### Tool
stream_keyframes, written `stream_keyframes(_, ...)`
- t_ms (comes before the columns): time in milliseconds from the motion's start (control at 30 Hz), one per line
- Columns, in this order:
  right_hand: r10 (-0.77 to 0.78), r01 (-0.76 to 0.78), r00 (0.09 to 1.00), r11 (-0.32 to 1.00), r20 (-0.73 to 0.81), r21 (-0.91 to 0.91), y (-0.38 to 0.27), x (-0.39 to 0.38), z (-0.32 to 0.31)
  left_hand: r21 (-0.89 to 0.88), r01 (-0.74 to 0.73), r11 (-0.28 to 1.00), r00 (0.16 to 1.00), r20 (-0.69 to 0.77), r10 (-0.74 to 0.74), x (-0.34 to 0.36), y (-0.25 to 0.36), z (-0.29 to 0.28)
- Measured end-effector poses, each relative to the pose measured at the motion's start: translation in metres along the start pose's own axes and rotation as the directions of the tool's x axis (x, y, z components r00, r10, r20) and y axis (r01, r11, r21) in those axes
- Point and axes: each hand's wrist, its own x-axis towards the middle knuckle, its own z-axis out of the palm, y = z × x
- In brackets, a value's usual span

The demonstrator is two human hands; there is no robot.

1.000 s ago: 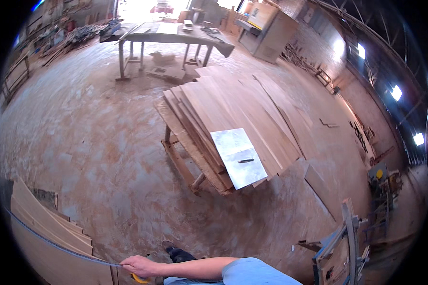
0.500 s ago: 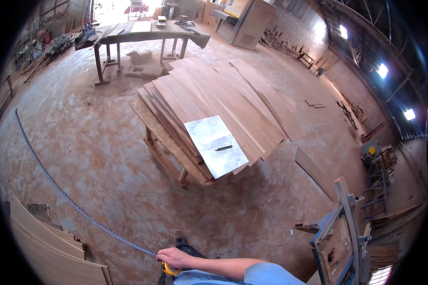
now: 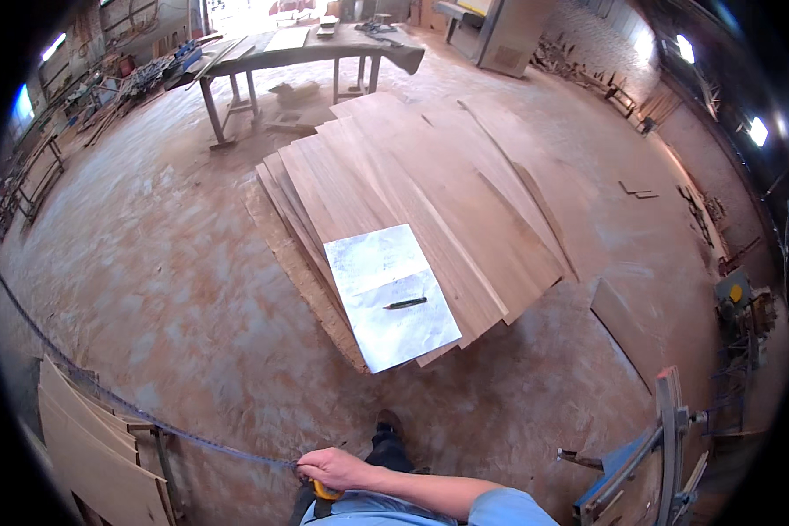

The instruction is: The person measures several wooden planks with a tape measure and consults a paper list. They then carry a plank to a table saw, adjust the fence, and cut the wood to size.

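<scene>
Low in front of my body, my right hand is closed around a yellow and black tape measure. Its long, bluish blade runs out to the left and bends up toward the picture's left rim; I cannot make out its far end. My left hand is out of sight. Ahead of me a sheet of paper with faint marks and a crease lies on a stack of wooden panels. A dark pencil or marker rests on the paper.
More wooden panels lean at the lower left, close to the blade. Farther off stands a covered worktable with boards on it. A single board lies to the right of the stack, near a blue-framed clamp rack.
My view has shifted, and the panel stack and paper appear nearer. One foot now shows farther forward. The tape's far end has passed to the left rim, while my right hand keeps its grip.
</scene>
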Motion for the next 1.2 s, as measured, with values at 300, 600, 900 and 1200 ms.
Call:
stream_keyframes(300,0.031,-0.024,0.999,0.974,0.026,-0.227,0.028,-0.076,-0.13,0.755,0.388,0.529,0.905,-0.421,-0.062,-0.052,0.069,0.136)
stream_keyframes(600,0.096,-0.103,0.994,0.986,-0.058,-0.132,0.025,-0.087,-0.163,0.979,0.069,0.194,0.962,-0.116,0.246,-0.041,0.158,0.257)
stream_keyframes(900,0.16,-0.183,0.975,0.972,-0.155,-0.145,-0.008,-0.078,-0.188,0.976,0.214,0.026,0.96,-0.215,0.179,0.021,0.154,0.297)
stream_keyframes(1200,0.173,-0.197,0.957,0.977,-0.232,-0.084,-0.027,-0.046,-0.181,0.984,0.097,-0.15,0.99,-0.081,0.113,0.028,0.152,0.329)
